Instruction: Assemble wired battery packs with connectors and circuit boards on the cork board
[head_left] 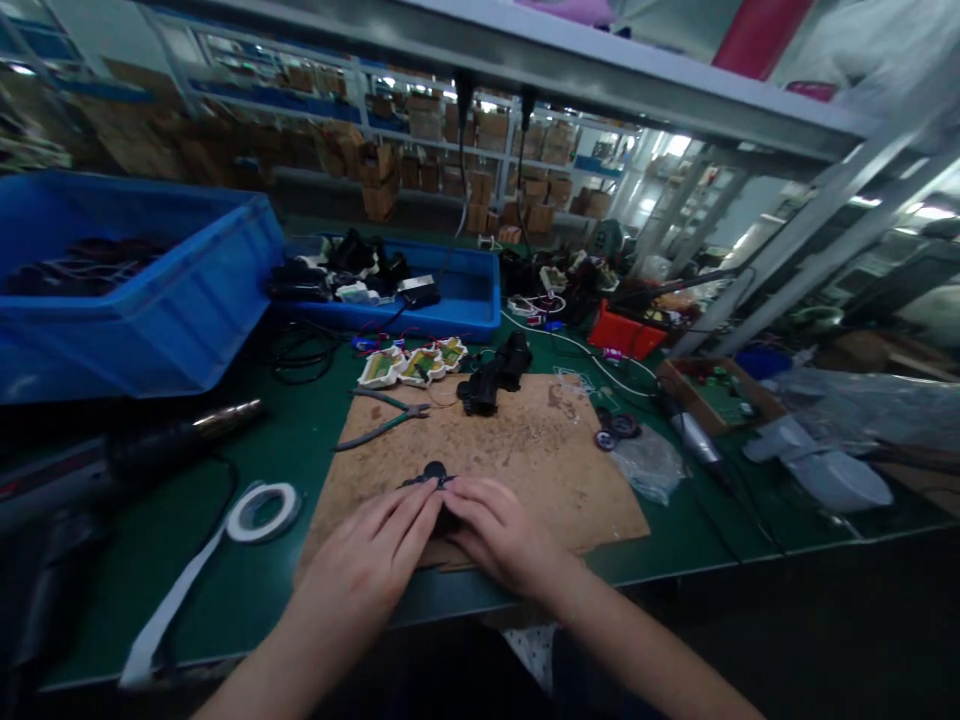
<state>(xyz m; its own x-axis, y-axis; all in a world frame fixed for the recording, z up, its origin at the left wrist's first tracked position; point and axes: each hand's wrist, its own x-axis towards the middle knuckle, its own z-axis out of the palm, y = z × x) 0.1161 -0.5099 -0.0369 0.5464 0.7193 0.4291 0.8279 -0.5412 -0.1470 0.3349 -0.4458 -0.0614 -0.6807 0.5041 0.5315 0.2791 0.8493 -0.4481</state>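
Observation:
My left hand [375, 545] and my right hand [499, 525] come together at the front of a worn cardboard sheet [555, 470]. Between them sits a small black plastic part [434, 470] with a round knob-like top; my fingers close round it and hide most of it. Beyond my hands, black plastic housings [495, 377] lie at the sheet's back edge. Pliers with green handles [382, 420] rest to the left, jaws pointing right. Behind them, white-cased pieces with green boards [412, 366] stand in a row with thin red wires.
At left are a heat gun [127, 455], a roll of white tape [262, 512] and a deep blue bin [180, 290]. A shallow blue tray [465, 290] of black parts stands behind. To the right lie a clear plastic bag [649, 462] and a cardboard box [720, 395]. A metal shelf [600, 75] spans overhead.

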